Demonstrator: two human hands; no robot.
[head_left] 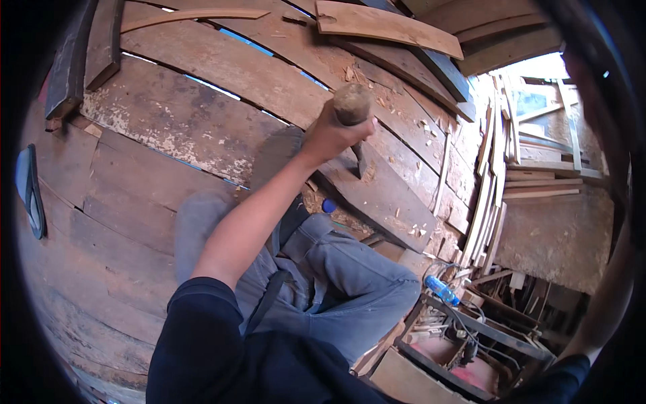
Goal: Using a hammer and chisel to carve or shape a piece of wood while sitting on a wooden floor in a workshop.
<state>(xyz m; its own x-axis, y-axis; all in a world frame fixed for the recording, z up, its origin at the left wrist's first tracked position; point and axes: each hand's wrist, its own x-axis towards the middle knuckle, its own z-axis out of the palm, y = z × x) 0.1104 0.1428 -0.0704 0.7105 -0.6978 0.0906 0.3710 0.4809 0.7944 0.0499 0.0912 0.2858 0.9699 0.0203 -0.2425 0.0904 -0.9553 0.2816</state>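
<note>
My left hand [331, 138] is closed round a chisel [352, 103]. The rounded, worn end of its handle sticks out above my fist. Below my fingers, the dark blade slants down and meets the top of a thick brown wooden board [393, 202]. Pale wood chips [418, 231] lie on that board toward its near right end. The board lies in front of my crossed legs. At the far right, my right forearm [609, 306] is raised along the dark rim of the picture; its hand does not show. A blurred dark shape fills the upper right rim.
Curved planks [387, 28] are stacked at the back, above gapped floorboards [215, 50]. A blue cap [328, 205] lies beside the board. A plastic bottle [441, 290] stands by a metal frame [498, 330] at right. Wood strips [494, 168] lean beyond; a sandal [30, 192] lies left.
</note>
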